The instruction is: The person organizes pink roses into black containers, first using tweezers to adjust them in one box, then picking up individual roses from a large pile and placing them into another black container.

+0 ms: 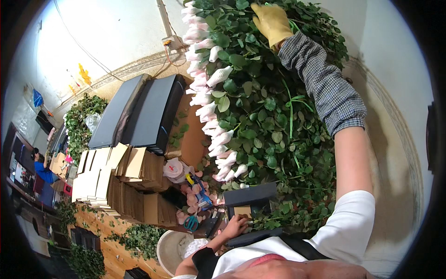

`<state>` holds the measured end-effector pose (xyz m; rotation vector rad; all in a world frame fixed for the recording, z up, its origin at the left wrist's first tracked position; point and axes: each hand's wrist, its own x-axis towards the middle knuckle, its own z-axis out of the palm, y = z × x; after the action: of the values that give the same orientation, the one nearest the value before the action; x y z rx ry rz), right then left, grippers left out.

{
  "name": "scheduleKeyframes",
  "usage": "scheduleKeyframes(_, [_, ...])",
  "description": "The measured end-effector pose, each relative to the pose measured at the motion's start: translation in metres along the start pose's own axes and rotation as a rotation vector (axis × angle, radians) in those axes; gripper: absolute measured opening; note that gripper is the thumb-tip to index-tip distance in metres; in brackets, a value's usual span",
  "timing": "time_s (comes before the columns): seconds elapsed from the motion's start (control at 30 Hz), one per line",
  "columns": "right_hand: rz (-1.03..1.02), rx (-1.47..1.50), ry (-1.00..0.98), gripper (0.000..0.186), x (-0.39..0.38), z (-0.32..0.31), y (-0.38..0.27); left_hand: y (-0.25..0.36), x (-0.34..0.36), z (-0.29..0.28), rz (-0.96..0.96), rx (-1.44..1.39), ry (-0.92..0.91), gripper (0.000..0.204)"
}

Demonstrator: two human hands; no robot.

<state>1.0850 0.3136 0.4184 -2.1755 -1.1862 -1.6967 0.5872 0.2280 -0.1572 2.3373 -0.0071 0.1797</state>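
A big heap of roses with leafy stems lies in front of me and to the right. Their heads, sleeved in pale netting, line up along its left side. My right hand, in a yellow glove below a checked sleeve, reaches over the far top of the heap; its fingers look spread on the leaves, with nothing clearly gripped. Close to my body, my bare left hand rests beside a black stand with a cardboard piece in it. Its fingers look loosely extended and hold nothing I can see.
Stacked cardboard sheets stand left, before large dark boxes. Teal scissors, a blue-and-yellow tool and loose pink petals lie between. A pale bucket stands at lower left. Another person is far left.
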Motion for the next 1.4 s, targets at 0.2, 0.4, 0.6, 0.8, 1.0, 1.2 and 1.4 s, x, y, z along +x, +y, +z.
scheduleKeyframes(0.2, [-0.004, 0.289, 0.177, 0.022, 0.06, 0.031, -0.031, -0.009, -0.017, 0.013, -0.044, 0.017, -0.007, 0.041])
scheduleKeyframes(0.4, [0.197, 0.021, -0.323, 0.037, 0.052, 0.096, -0.018, 0.01, 0.006, 0.008, -0.015, -0.04, -0.019, 0.041])
scheduleKeyframes(0.6, [0.023, 0.475, -0.096, 0.03, 0.019, 0.014, -0.016, 0.011, 0.003, -0.002, -0.081, 0.015, -0.011, 0.041])
scheduleKeyframes(0.8, [-0.022, 0.552, -0.042, 0.038, -0.035, 0.019, 0.014, 0.001, 0.01, 0.01, -0.044, 0.035, 0.018, 0.041])
scheduleKeyframes(1.0, [0.025, 0.511, 0.367, 0.034, 0.023, 0.03, -0.016, -0.002, -0.005, 0.005, -0.005, 0.024, 0.016, 0.042])
scheduleKeyframes(1.2, [0.149, -0.071, -0.403, 0.04, 0.03, 0.109, 0.009, 0.003, 0.013, 0.014, -0.028, 0.031, -0.029, 0.041])
scheduleKeyframes(1.4, [0.068, 0.134, -0.169, 0.018, -0.013, 0.038, -0.03, 0.007, -0.003, 0.002, -0.046, 0.02, 0.012, 0.042])
